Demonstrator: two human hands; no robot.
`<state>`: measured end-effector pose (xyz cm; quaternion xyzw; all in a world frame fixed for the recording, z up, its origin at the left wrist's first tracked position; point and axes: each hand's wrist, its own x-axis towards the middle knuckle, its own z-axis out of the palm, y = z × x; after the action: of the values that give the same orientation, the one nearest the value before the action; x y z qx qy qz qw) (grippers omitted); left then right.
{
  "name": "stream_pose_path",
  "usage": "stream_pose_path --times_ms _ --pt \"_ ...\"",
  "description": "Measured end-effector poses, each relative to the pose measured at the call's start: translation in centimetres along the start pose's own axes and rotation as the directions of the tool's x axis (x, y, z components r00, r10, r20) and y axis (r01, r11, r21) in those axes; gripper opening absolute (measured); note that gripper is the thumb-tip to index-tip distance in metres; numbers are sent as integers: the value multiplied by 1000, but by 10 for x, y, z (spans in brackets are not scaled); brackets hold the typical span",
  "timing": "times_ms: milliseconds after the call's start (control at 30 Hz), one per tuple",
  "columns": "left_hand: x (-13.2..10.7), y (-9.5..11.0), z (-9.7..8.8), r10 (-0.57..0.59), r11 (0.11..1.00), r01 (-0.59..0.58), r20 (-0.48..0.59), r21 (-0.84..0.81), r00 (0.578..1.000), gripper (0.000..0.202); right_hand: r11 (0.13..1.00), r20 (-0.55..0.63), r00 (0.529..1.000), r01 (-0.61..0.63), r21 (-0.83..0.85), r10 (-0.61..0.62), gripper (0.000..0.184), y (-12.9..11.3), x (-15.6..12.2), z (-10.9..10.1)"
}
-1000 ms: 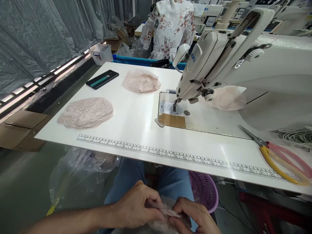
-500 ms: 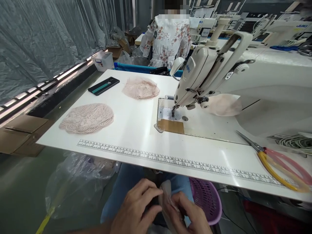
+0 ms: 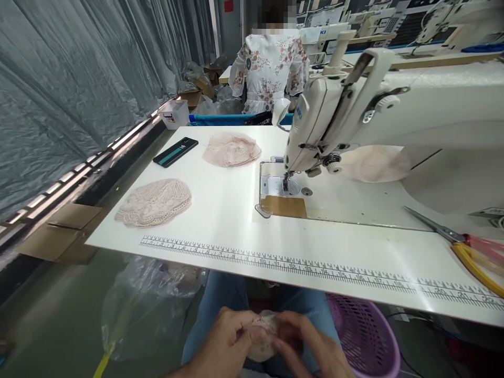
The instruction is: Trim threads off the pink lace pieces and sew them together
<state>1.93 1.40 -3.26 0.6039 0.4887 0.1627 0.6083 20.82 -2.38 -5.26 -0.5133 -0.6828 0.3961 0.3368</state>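
Above my lap, below the table's front edge, a small piece of pale, sheer pinkish fabric [image 3: 262, 350] is between my hands. My left hand [image 3: 226, 338] grips its left side with thumb and fingers closed. On the other side my right hand [image 3: 311, 344] pinches it, partly blurred. On the white table lie a stack of beige lace pieces [image 3: 155, 203] at left and a pile of sheer pink pieces [image 3: 232, 150] further back. The sewing machine [image 3: 315, 121] stands at right, its presser foot [image 3: 285, 182] over the needle plate. Another pale piece [image 3: 376, 164] lies behind its head.
Scissors [image 3: 452, 236] with red and yellow handles lie at the table's right. A black phone [image 3: 175, 152] rests at the far left. Below are a purple basket [image 3: 368, 336] and a clear plastic bag [image 3: 145, 310]. A person in a floral top [image 3: 271, 68] is beyond the table.
My hands have come closer together around the fabric. It stood up as a folded strip and now shows as a rounded, bunched piece. The camera view has shifted, moving the table slightly down and rightward.
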Motion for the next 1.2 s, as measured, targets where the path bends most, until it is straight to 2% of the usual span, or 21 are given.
stream_pose_path --times_ms 67,133,233,333,433,633,767,933,1000,1100,1200 --pt "0 3 -3 -64 992 70 63 -102 996 48 999 -92 996 -3 -38 0 27 1 -1 -5" --pt "0 7 -6 -73 981 97 144 -169 987 48 1000 -79 997 -12 3 13 35 1 -3 -10" --pt "0 11 -9 -107 977 143 218 -156 970 43 976 75 989 -140 165 129 43 0 -5 -16" --pt "-1 12 -10 -157 975 189 249 -112 956 39 929 232 947 -278 244 222 23 2 -6 -16" --pt "-1 12 -10 -192 971 223 271 -90 943 39 903 279 934 -307 301 225 15 2 -5 -16" --pt "0 13 -9 -172 956 233 306 -179 936 48 853 362 902 -371 367 236 24 -9 -1 -25" --pt "1 15 -10 -201 967 232 242 -107 949 49 844 357 910 -354 403 211 26 -11 0 -29" --pt "-1 13 -9 -229 959 210 82 191 970 28 848 377 904 -355 392 205 22 -8 1 -27" --pt "-2 10 -9 -217 948 199 48 250 975 25 844 370 902 -368 390 222 22 -7 1 -25" --pt "-2 7 -9 -204 956 191 35 225 978 29 839 378 900 -371 399 218 24 -7 3 -23" --pt "-3 10 -13 -172 978 160 86 131 981 31 817 406 890 -384 430 205 26 -8 6 -24"
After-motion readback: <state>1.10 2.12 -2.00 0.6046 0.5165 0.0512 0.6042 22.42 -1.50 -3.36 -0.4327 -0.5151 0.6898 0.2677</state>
